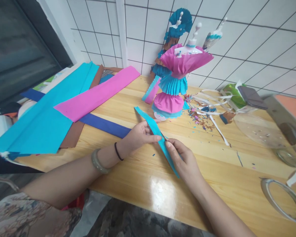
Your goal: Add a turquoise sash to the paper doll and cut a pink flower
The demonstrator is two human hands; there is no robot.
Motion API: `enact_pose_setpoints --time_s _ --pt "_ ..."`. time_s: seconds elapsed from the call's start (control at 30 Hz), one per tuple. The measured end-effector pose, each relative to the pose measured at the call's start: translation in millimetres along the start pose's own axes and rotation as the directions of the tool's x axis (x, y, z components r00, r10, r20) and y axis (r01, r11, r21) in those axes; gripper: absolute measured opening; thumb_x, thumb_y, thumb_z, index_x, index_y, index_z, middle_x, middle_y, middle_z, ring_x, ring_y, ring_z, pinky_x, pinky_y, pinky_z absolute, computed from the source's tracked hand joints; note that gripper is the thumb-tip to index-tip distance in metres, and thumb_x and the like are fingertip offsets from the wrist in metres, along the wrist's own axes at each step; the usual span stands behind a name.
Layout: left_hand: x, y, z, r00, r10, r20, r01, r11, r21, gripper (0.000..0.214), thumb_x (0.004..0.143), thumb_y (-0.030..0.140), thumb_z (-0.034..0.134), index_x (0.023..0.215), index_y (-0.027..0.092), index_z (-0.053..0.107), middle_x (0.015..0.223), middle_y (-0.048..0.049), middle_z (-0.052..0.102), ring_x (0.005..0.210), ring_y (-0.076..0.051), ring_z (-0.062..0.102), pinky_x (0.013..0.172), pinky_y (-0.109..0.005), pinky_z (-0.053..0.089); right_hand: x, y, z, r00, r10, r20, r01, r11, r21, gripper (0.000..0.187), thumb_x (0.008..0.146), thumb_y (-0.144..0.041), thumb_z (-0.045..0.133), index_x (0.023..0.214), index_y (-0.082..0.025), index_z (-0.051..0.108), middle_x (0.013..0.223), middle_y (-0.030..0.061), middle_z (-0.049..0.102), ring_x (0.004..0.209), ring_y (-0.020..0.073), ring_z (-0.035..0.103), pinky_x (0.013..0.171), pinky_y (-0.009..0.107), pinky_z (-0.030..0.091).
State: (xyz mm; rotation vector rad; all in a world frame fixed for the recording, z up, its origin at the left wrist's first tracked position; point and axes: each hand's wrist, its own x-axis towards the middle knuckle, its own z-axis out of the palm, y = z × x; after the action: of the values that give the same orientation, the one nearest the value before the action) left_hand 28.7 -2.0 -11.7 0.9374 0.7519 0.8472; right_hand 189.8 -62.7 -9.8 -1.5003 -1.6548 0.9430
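Note:
A long, narrow strip of turquoise crepe paper [151,124] slants between my hands above the wooden table. My left hand [141,135] pinches it near the middle, thumb on top and fingers behind. On the strip's right edge, my right hand [181,154] is closed with its thumb pressed to the paper. A thin dark edge shows between the two hands; I cannot make out what it is. Just beyond them stands a tiered pink and turquoise crepe-paper figure [171,103] with a white top.
Turquoise [46,108], pink [101,93] and dark blue crepe paper [106,125] lie at the left. Paper scraps [199,118] and white ribbon [218,130] are at the right, with a tape roll [267,194] near the edge. A phone [252,96] rests behind. A tiled wall [143,23] bounds the table.

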Motion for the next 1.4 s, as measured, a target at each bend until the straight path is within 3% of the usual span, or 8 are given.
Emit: enact_pose_setpoints --time_s 0.2,0.53,1.1,1.4 --pt "1.0 0.6 0.3 1.0 0.01 0.003 -0.01 1.0 -0.023 0.063 0.061 0.011 0.073 0.119 0.014 0.048 0.075 0.001 0.065 0.069 -0.009 0.06 0.073 -0.025 0.044 -1.4 1.0 -0.2 0.999 -0.015 0.044 0.013 0.998 0.058 0.032 0.089 -0.04 0.042 0.101 -0.016 0.061 0.089 0.004 0.066 0.079 0.0178 0.058 0.071 0.025 0.043" --pt "1.7 -8.3 0.4 1.0 0.002 0.006 -0.002 1.0 0.008 0.06 0.06 0.01 0.073 0.115 0.014 0.05 0.079 -0.0005 0.066 0.073 -0.01 0.061 0.076 -0.026 0.045 -0.4 0.1 2.2 0.999 -0.036 0.036 0.033 0.995 0.089 0.032 0.089 -0.04 0.044 0.103 -0.017 0.06 0.1 0.0064 0.067 0.091 0.0204 0.06 0.08 0.027 0.044" --pt "2.2 -9.5 0.9 1.0 -0.006 0.021 0.007 1.0 -0.017 0.061 0.059 0.011 0.075 0.115 0.014 0.05 0.082 -0.0012 0.067 0.076 -0.011 0.061 0.078 -0.027 0.044 -0.7 3.3 3.4 1.0 0.006 -0.009 -0.005 0.99 0.142 0.03 0.088 -0.041 0.045 0.102 -0.017 0.057 0.097 0.0058 0.066 0.089 0.0193 0.059 0.08 0.028 0.043" --pt "1.3 -6.5 0.5 1.0 -0.017 0.018 0.017 1.0 0.012 0.062 0.061 0.015 0.074 0.117 0.013 0.048 0.077 -0.0004 0.066 0.072 -0.01 0.061 0.077 -0.027 0.045 1.6 0.0 7.9 0.995 0.045 -0.084 -0.024 0.97 0.241 0.022 0.076 -0.033 0.063 0.091 -0.019 0.055 0.083 0.003 0.063 0.076 0.0152 0.057 0.072 0.026 0.047"
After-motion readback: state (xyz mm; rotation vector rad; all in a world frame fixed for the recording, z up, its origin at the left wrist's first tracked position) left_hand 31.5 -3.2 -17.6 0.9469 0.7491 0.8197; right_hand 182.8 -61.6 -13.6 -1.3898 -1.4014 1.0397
